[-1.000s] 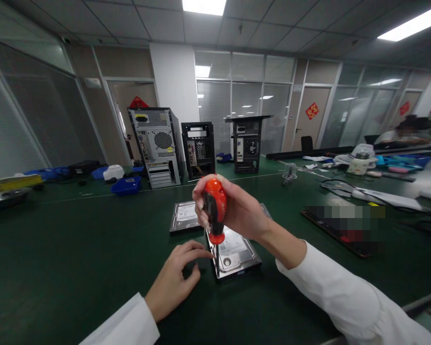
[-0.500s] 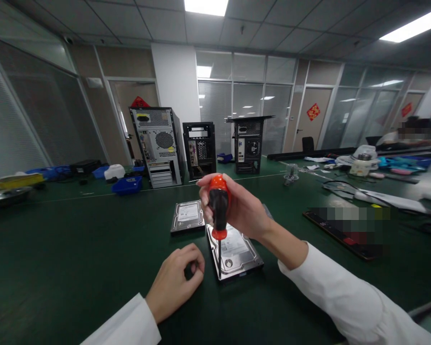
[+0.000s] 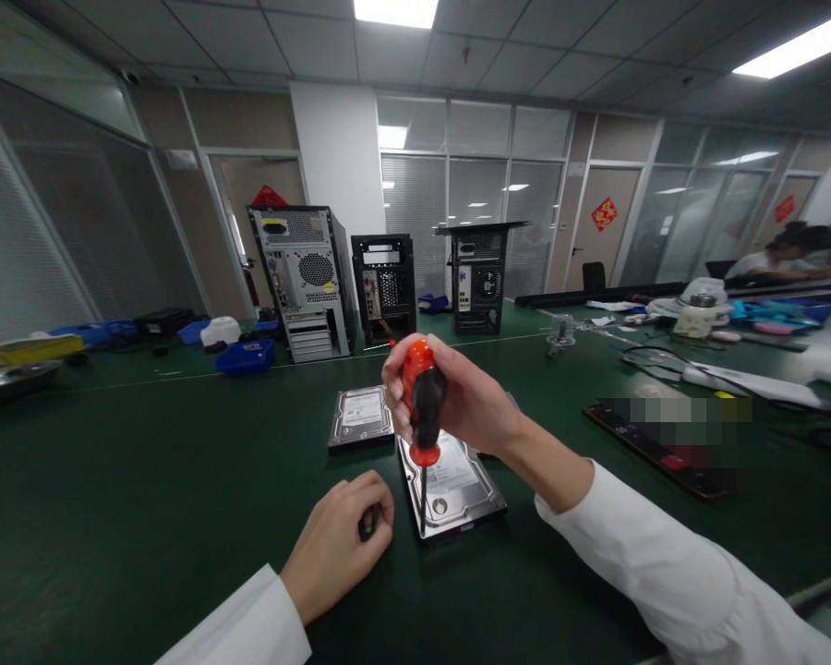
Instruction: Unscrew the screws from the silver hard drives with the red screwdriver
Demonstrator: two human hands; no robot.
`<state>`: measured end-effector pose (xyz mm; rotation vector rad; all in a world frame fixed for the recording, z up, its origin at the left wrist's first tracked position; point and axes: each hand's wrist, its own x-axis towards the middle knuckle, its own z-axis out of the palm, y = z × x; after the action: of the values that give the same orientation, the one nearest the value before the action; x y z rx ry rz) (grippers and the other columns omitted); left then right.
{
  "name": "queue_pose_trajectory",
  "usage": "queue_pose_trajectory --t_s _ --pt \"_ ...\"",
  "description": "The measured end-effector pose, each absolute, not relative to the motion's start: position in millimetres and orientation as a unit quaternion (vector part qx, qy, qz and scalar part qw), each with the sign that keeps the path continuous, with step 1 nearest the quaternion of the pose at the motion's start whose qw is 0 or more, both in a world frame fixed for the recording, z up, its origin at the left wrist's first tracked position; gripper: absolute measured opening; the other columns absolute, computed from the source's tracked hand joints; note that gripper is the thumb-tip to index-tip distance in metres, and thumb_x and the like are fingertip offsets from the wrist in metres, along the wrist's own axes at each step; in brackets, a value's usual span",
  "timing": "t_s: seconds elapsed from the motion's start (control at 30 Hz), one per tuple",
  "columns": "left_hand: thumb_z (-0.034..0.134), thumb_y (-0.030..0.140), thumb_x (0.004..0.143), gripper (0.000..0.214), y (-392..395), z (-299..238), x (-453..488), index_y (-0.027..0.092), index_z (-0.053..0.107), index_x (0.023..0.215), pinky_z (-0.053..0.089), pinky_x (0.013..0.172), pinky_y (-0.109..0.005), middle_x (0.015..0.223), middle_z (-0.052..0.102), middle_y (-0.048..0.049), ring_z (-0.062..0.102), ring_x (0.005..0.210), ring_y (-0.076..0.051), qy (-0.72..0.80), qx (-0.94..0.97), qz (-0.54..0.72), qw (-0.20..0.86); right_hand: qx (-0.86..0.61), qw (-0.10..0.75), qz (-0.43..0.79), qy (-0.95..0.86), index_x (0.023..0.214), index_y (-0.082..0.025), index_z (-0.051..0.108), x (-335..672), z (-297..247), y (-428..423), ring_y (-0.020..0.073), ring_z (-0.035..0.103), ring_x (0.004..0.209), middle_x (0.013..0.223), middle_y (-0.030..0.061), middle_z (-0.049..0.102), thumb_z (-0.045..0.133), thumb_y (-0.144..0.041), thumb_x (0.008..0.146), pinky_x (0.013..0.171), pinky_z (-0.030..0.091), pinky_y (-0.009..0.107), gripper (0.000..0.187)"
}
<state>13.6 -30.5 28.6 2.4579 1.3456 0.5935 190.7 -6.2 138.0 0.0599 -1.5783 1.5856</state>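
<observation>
My right hand (image 3: 471, 397) is wrapped round the handle of a red and black screwdriver (image 3: 427, 406). The shaft points down, and its tip meets the near left corner of a silver hard drive (image 3: 467, 485) lying flat on the green table. Left of that drive, my left hand (image 3: 343, 536) rests on the tabletop, apart from it. Its fingers are curled in with the thumb against the index finger; whatever they might hold is hidden. A second hard drive (image 3: 360, 414) lies just behind, partly covered by my right hand's fingers.
Three computer cases stand at the back: a large grey one (image 3: 305, 277), a small black one (image 3: 384, 286) and another black one (image 3: 477, 277). A blue tray (image 3: 245, 357) sits at left. A dark flat panel (image 3: 655, 453), cables and clutter lie right; people sit far right.
The screwdriver handle has turned in my right hand, and the fingers have shifted round its top. The tip stays at the same corner of the drive. My left hand has hardly moved.
</observation>
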Motion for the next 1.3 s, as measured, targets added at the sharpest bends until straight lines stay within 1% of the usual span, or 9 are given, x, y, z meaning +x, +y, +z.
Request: queue_pose_trajectory --t_s 0.1,0.27,0.4,0.57,0.77,0.87,0.97,1.13,1.3 --pt "0.042 0.011 0.075 0.014 -30 28 14 0.019 0.053 0.071 0.033 0.066 -0.027 0.078 0.055 0.0008 0.05 0.069 -0.016 0.463 0.851 0.21 0.135 0.039 0.445 0.629 -0.636 0.089 -0.018 0.05 188 136 -7 0.0098 0.058 0.06 0.078 -0.0009 0.058 0.06 -0.034 0.083 0.054 0.05 0.024 0.019" --pt "0.041 0.01 0.074 0.014 -29 27 14 0.019 0.052 0.07 0.033 0.065 -0.027 0.076 0.054 0.0006 0.05 0.068 -0.016 0.459 0.854 0.207 0.13 0.025 0.484 0.628 -0.609 0.084 -0.022 0.044 177 133 -10 0.0021 0.031 0.033 0.053 -0.0101 0.046 0.058 -0.032 0.085 0.033 0.026 0.013 0.018" --pt "0.042 0.01 0.075 0.014 -29 27 15 0.019 0.052 0.07 0.033 0.064 -0.027 0.076 0.054 0.0004 0.05 0.068 -0.015 0.459 0.854 0.205 0.133 0.032 0.46 0.633 -0.622 0.099 -0.018 0.054 175 135 -12 0.0048 0.038 0.04 0.061 -0.0049 0.048 0.038 -0.051 0.09 0.04 0.034 0.019 0.037" --pt "0.042 0.01 0.074 0.014 -31 30 15 0.019 0.052 0.07 0.033 0.064 -0.026 0.076 0.053 0.0003 0.049 0.069 -0.016 0.46 0.854 0.201 0.136 -0.001 0.488 0.623 -0.611 0.087 -0.017 0.055 175 133 -10 0.0075 0.051 0.056 0.075 -0.0016 0.053 0.059 -0.041 0.082 0.049 0.042 0.021 0.025" --pt "0.043 0.01 0.073 0.013 -30 30 14 0.019 0.052 0.07 0.033 0.063 -0.026 0.076 0.053 0.0006 0.048 0.068 -0.015 0.459 0.854 0.199 0.145 -0.014 0.542 0.603 -0.586 0.082 -0.022 0.043 173 130 -9 0.0017 0.03 0.032 0.052 -0.011 0.046 0.064 -0.026 0.08 0.033 0.023 0.014 0.022" --pt "0.042 0.01 0.074 0.014 -29 28 14 0.019 0.051 0.07 0.033 0.063 -0.026 0.076 0.053 0.0008 0.048 0.068 -0.015 0.455 0.855 0.204 0.145 -0.005 0.523 0.618 -0.587 0.088 -0.021 0.048 175 132 -10 0.0036 0.034 0.036 0.056 -0.0075 0.046 0.05 -0.044 0.086 0.037 0.029 0.017 0.024" --pt "0.042 0.01 0.074 0.014 -30 25 14 0.019 0.052 0.071 0.033 0.063 -0.026 0.077 0.053 0.0008 0.048 0.067 -0.015 0.453 0.854 0.213 0.14 0.008 0.491 0.635 -0.596 0.098 -0.016 0.054 176 133 -10 0.0054 0.044 0.047 0.066 -0.0027 0.049 0.038 -0.049 0.09 0.047 0.037 0.02 0.038" --pt "0.043 0.009 0.074 0.014 -29 22 13 0.019 0.052 0.071 0.033 0.063 -0.026 0.077 0.053 0.0007 0.048 0.069 -0.015 0.452 0.853 0.218 0.141 0.015 0.495 0.626 -0.603 0.088 -0.018 0.05 172 129 -10 0.0059 0.05 0.05 0.075 -0.003 0.054 0.059 -0.038 0.082 0.046 0.042 0.02 0.022" --pt "0.044 0.008 0.073 0.014 -28 23 13 0.019 0.052 0.071 0.033 0.063 -0.026 0.077 0.053 0.0013 0.048 0.068 -0.015 0.452 0.854 0.215 0.147 0.021 0.507 0.615 -0.604 0.089 -0.022 0.044 172 127 -7 0.001 0.032 0.034 0.058 -0.0097 0.048 0.063 -0.024 0.082 0.035 0.026 0.013 0.02"
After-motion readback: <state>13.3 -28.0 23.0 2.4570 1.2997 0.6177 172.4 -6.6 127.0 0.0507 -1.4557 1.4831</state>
